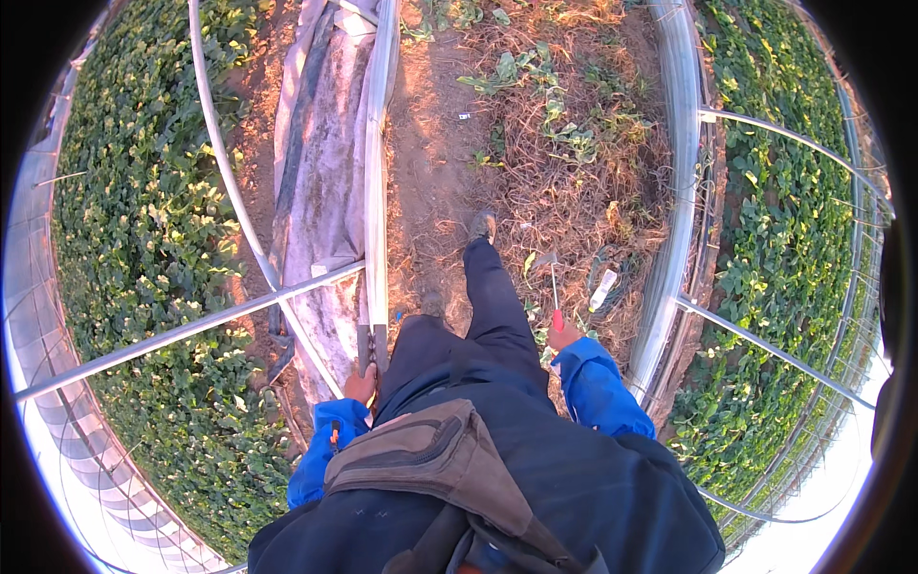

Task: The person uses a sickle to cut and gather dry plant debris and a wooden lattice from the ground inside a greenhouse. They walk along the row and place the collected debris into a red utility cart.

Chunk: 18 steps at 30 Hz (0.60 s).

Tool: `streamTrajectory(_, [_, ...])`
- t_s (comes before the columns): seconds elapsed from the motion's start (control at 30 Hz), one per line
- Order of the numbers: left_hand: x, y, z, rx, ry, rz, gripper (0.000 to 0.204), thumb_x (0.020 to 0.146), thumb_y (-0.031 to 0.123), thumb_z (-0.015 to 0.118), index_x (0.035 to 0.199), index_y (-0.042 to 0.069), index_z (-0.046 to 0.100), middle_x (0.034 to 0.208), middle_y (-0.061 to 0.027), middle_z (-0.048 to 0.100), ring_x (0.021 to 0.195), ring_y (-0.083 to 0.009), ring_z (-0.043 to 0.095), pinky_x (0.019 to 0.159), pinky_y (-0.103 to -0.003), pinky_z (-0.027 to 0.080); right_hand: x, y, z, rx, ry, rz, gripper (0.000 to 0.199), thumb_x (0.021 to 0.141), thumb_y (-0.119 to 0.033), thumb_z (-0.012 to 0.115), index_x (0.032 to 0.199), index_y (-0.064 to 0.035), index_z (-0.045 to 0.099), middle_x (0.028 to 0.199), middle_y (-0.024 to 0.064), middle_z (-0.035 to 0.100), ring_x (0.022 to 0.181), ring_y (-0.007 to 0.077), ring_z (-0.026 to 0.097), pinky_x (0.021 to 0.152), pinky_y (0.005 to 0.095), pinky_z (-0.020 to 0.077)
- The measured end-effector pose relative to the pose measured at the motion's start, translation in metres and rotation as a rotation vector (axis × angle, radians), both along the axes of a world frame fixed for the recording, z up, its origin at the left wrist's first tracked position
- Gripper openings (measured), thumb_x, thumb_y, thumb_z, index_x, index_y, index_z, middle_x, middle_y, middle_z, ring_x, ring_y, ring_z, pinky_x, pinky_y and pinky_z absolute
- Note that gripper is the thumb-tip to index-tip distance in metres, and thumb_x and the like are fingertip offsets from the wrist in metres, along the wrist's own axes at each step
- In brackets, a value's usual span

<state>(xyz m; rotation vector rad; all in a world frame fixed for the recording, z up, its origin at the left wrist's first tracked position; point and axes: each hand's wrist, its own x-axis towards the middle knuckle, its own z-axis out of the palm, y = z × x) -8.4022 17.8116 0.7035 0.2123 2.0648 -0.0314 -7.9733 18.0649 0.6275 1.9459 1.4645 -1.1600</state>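
My right hand [564,338] is closed around the red handle [557,320] of a small hand sickle. The sickle's thin metal shank [554,285] points ahead, and its small blade [545,259] bends to the left over dry plant litter. On the other side, my left hand [360,385] is low by my thigh, beside the dark near end of a pale rail [379,191]. Its fingers look curled; what they hold, if anything, is hidden. Ahead of my right hand lies a white bottle [603,290] with a greenish-yellow end.
Leafy green crop beds [143,230] [784,239] flank both sides. Metal tubes [239,304] cross at left, and a curved whitish plastic edge [681,172] runs at right. Crumpled pale sheeting [325,182] lies left of the dirt path [430,143]. Dry vines [574,182] cover the ground ahead.
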Motion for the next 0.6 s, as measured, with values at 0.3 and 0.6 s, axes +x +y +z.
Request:
streamTrajectory(0.3, [0.027, 0.066, -0.005, 0.072, 0.105, 0.315, 0.056, 0.094, 0.049, 0.051, 0.085, -0.003, 0.066, 0.069, -0.0156, 0.064, 0.071, -0.0272, 0.064, 0.068, -0.041, 0.049, -0.052, 0.193, -0.126, 0.002, 0.182, -0.159, 0.035, 0.085, -0.032, 0.057, 0.096, 0.0007, 0.065, 0.084, 0.0248, 0.068, 0.083, 0.0447, 0.066, 0.073, 0.052, 0.0481])
streamTrajectory(0.6, [0.031, 0.095, -0.052, 0.03, 0.156, 0.126, 0.042, 0.092, 0.037, 0.058, 0.098, -0.005, 0.061, 0.084, -0.025, 0.064, 0.083, -0.0433, 0.061, 0.078, -0.046, 0.047, -0.158, 0.309, -0.286, -0.053, 0.082, 0.01, 0.035, 0.085, -0.031, 0.059, 0.105, -0.0021, 0.064, 0.098, 0.0251, 0.067, 0.097, 0.0444, 0.063, 0.083, 0.0504, 0.0491])
